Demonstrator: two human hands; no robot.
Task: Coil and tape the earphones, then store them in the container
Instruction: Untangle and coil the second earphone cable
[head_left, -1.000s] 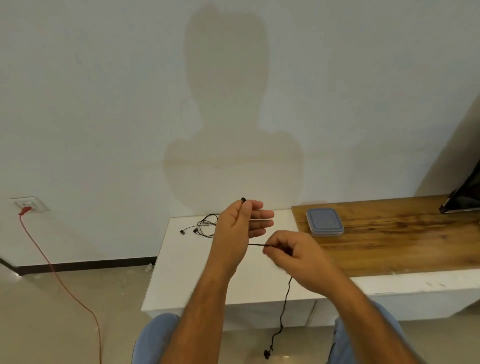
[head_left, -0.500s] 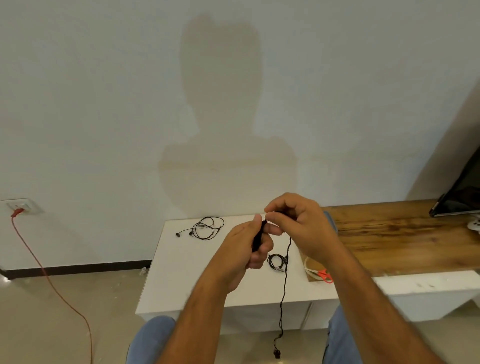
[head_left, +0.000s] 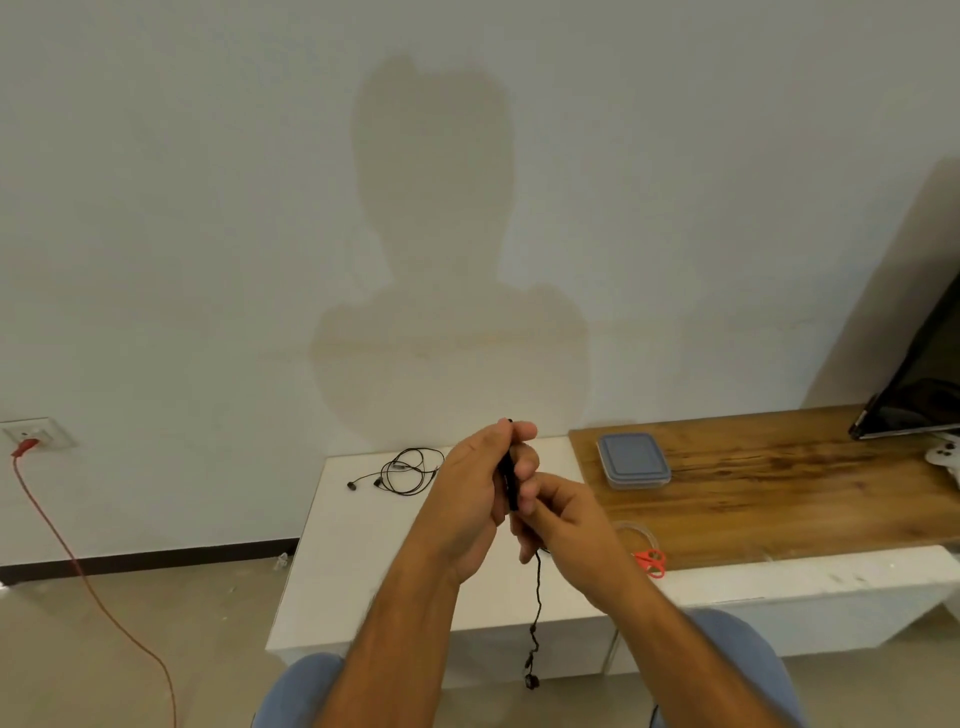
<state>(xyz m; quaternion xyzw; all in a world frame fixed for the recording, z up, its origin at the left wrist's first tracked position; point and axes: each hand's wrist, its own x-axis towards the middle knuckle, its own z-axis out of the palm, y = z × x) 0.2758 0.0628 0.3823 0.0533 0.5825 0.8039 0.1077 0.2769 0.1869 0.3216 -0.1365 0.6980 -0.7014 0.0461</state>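
Note:
My left hand (head_left: 470, 493) is raised over the white table (head_left: 358, 561) with black earphone cable (head_left: 511, 480) wound round its fingers, thumb pressing the end on top. My right hand (head_left: 563, 525) sits just below and right of it, pinching the same cable. The loose tail (head_left: 535, 618) hangs down past the table's front edge, ending in a small plug. A second pair of black earphones (head_left: 408, 470) lies loosely coiled at the table's back. The grey lidded container (head_left: 631, 460) rests on the wooden top (head_left: 779, 493) to the right.
Red-handled scissors (head_left: 649, 561) and a clear tape roll (head_left: 631, 532) lie near the wooden top's front left corner. A dark screen (head_left: 914, 384) leans at the far right, a white controller (head_left: 948, 460) beside it. A red cord (head_left: 78, 561) runs from a wall socket over the floor.
My right hand has dropped from above my left hand to below and right of it, carrying the cable round the fingers. The hanging tail is shorter. The view shifted, showing the container again.

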